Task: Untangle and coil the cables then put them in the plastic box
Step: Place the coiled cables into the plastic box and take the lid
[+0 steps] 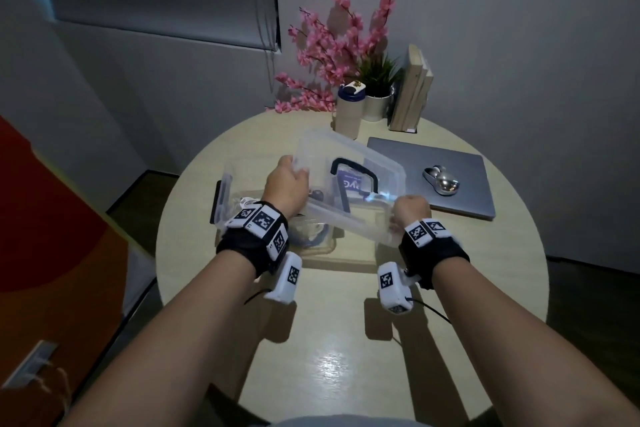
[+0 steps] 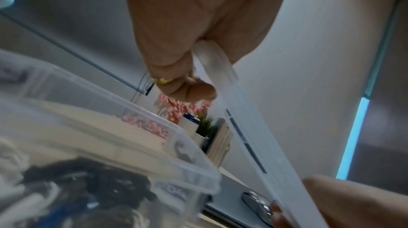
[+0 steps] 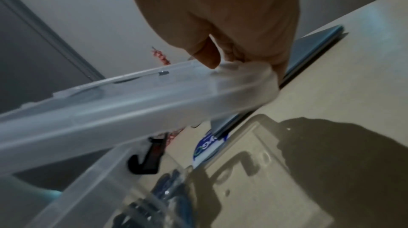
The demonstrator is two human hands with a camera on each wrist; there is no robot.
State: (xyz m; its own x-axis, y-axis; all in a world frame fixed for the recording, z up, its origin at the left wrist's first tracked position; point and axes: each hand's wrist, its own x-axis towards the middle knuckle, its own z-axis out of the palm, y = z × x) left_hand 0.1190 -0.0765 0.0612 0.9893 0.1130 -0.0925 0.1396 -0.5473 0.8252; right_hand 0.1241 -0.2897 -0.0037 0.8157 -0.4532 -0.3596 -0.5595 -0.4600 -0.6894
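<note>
A clear plastic lid (image 1: 375,163) with a black handle (image 1: 353,170) hangs tilted over the open plastic box (image 1: 227,184) on the round table. My left hand (image 1: 287,180) grips the lid's far left corner (image 2: 212,61), with a finger (image 2: 189,90) curled under the rim. My right hand (image 1: 410,210) pinches the near right corner (image 3: 249,76) between thumb and fingers. Inside the box (image 2: 132,109) lie black, white and blue cables (image 2: 88,179), blurred in both wrist views. A black clasp (image 3: 148,162) shows on the box wall.
A closed grey laptop (image 1: 446,173) with a silver mouse (image 1: 441,178) on it lies right of the box. At the table's far edge stand a bottle (image 1: 349,107), a potted plant (image 1: 375,104), pink flowers (image 1: 332,55) and upright books (image 1: 412,90). Bare tabletop (image 1: 346,340) lies in front.
</note>
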